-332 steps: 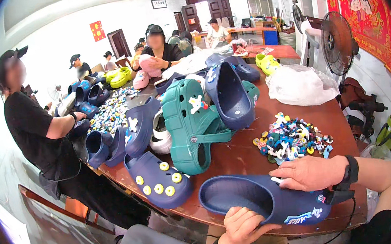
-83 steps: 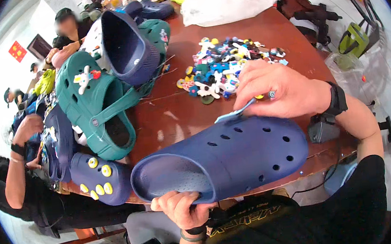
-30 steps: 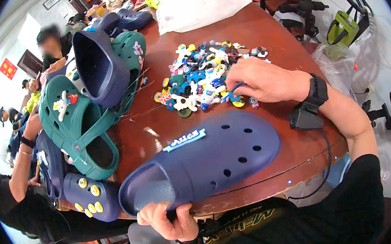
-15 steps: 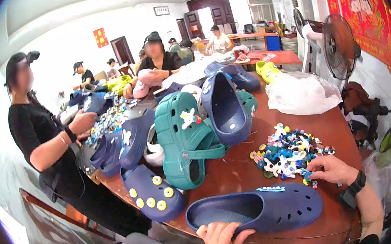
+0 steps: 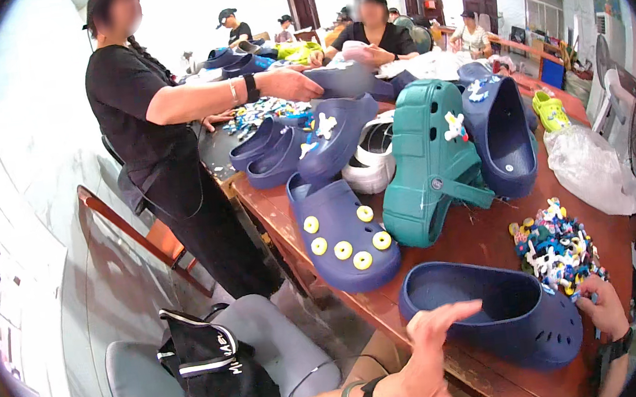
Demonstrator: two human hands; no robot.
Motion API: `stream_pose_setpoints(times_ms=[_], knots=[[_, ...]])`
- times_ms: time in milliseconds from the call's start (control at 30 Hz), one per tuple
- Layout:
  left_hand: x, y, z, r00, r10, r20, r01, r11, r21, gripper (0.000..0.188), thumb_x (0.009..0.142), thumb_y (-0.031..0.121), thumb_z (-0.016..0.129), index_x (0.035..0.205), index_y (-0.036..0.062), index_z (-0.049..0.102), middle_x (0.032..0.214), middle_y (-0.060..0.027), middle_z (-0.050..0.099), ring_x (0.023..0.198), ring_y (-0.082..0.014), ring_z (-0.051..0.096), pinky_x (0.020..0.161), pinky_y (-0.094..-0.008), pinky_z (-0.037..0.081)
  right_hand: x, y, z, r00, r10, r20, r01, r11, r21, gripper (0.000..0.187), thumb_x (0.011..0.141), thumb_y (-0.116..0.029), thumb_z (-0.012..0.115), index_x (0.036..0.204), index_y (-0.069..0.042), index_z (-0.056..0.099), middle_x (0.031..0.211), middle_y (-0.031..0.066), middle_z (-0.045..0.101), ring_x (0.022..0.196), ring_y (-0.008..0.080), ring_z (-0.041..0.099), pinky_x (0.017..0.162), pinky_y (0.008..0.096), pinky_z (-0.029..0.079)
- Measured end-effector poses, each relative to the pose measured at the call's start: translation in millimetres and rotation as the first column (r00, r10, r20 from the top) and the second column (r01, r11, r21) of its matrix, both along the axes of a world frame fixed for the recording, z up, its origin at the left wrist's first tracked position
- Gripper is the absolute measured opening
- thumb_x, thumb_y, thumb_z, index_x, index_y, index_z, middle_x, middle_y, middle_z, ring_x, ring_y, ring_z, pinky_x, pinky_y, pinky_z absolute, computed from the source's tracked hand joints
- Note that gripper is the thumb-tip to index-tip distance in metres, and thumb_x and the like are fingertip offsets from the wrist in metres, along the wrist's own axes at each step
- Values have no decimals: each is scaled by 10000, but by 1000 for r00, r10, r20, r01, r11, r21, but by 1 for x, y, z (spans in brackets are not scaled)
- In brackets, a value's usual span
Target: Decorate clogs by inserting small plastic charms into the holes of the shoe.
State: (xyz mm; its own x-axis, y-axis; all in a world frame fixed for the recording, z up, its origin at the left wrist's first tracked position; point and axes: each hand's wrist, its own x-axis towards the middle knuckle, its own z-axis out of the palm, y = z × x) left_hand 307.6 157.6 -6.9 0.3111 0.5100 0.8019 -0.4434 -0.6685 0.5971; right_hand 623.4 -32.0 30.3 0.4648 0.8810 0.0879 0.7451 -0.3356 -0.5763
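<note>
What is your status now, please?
Left hand: open, partly hiding dark blue foam clog. Right hand: at multicoloured pile of small charms, grip unclear. Clog: on reddish-brown wooden table, visible holes bare.

A person's left hand (image 5: 421, 366), fingers spread, hangs just beside a navy clog (image 5: 546, 341) on a red-brown table (image 5: 477, 237) — the right hand (image 5: 605, 312) at the edge of a pile of colorful charms (image 5: 559, 247). Near them sit a yellow-ringed clog (image 5: 341, 233) and a teal clog (image 5: 421, 160). At left, a standing co-worker (image 5: 128, 90) in black holds a blurred bluish clog (image 5: 344, 79) over the crowded tabletop.
</note>
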Motion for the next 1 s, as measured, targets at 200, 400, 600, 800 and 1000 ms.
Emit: stream_pose_setpoints(times_ms=[200, 400, 600, 800, 1000], knots=[[-20, 7, 8, 968, -67, 242, -15, 946, 323, 600, 788, 432, 650, 1214, 44, 487, 1200, -144, 612, 970, -310, 583, 883, -443, 353, -11, 1, -7, 997, -77, -8, 78, 992, 101, 209, 818, -33, 629, 1017, 9, 583, 896, 91, 590, 863, 204, 578, 804, 323, 463], [-25, 11, 25, 961, 119, -249, -21, 931, 365, 1305, 471, 806, 720, 1378, -49, 331, 1183, -178, 532, 1077, -334, 499, 951, -459, 337, -22, 7, -1, 998, -3, 57, -3, 996, 90, 237, 912, -101, 592, 1124, 3, 586, 1030, 115, 604, 992, 229, 574, 905, 348, 450], [-1, 22, 1, 846, 329, -419, -129, 890, 437, 556, 626, 282, 852, 1061, 41, 604, 911, -66, 602, 849, -269, 559, 824, -394, 358, -24, 16, 17, 994, 51, 93, -72, 970, 234, 192, 919, -87, 568, 1088, -4, 607, 985, 101, 601, 947, 210, 577, 858, 330, 463], [15, 13, -11, 860, 395, -323, -241, 872, 425, 305, 716, 176, 792, 933, 66, 607, 808, -54, 584, 747, -256, 533, 776, -378, 346, -69, 12, 41, 934, 334, 125, -356, 893, 275, 172, 884, -83, 629, 1054, -55, 636, 966, 76, 625, 920, 226, 585, 845, 359, 443], [7, 13, -13, 858, 387, -337, -230, 877, 422, 312, 717, 190, 793, 935, 67, 607, 806, -53, 582, 733, -252, 522, 769, -380, 343, -95, 15, 36, 889, 428, 164, -458, 843, 283, 173, 849, -67, 666, 1017, -106, 652, 924, 24, 636, 874, 223, 560, 871, 379, 356]])
